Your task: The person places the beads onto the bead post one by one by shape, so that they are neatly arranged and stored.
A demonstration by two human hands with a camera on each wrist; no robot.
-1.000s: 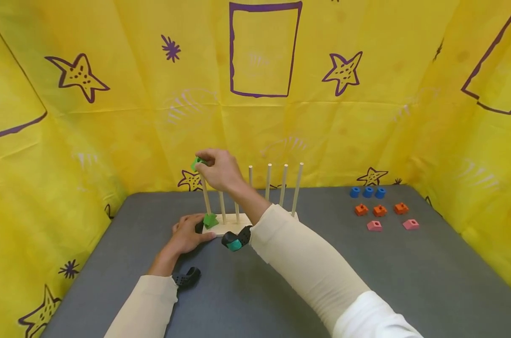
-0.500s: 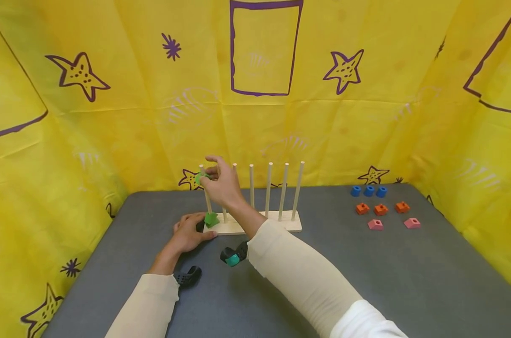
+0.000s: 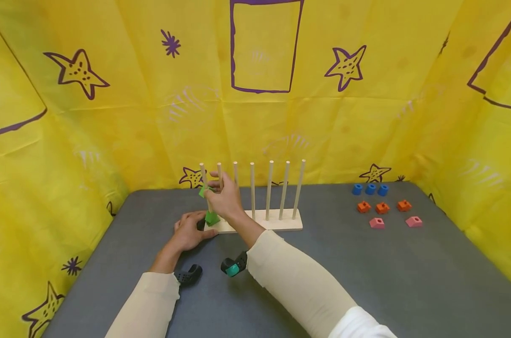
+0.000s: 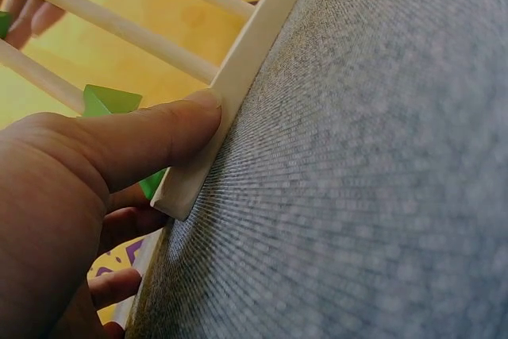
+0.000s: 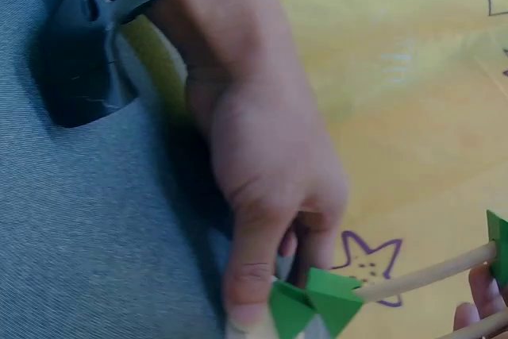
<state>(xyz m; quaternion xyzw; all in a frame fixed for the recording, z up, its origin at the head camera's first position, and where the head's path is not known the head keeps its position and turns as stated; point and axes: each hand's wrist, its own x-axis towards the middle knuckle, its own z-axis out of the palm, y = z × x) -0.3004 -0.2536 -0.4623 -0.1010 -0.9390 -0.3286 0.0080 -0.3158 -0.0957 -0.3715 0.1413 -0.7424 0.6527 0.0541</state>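
A pale wooden peg board [image 3: 276, 224] with several upright pegs stands on the table. My left hand [image 3: 189, 232] grips its left end, the thumb [image 4: 178, 129] pressed along the front edge and the fingers behind. One green block [image 3: 212, 218] with a notched shape sits at the bottom of the leftmost peg [image 3: 203, 170]. Partway up that peg, my right hand [image 3: 227, 198] pinches another green block [image 3: 203, 192] threaded on it. In the right wrist view the lower green block [image 5: 333, 303] is beside my left hand, and right-hand fingers [image 5: 484, 291] show at the edge.
At the table's right stand three blue rings [image 3: 370, 189], three orange blocks [image 3: 382, 208] and two pink blocks [image 3: 377, 223]. A yellow cloth [image 3: 264, 122] with purple drawings walls the grey table [image 3: 365, 277] at the back and sides. Each wrist wears a black strap [image 3: 189, 274].
My right hand has lowered the upper green block from the leftmost peg's top to about its middle. My left hand stays on the board's end.
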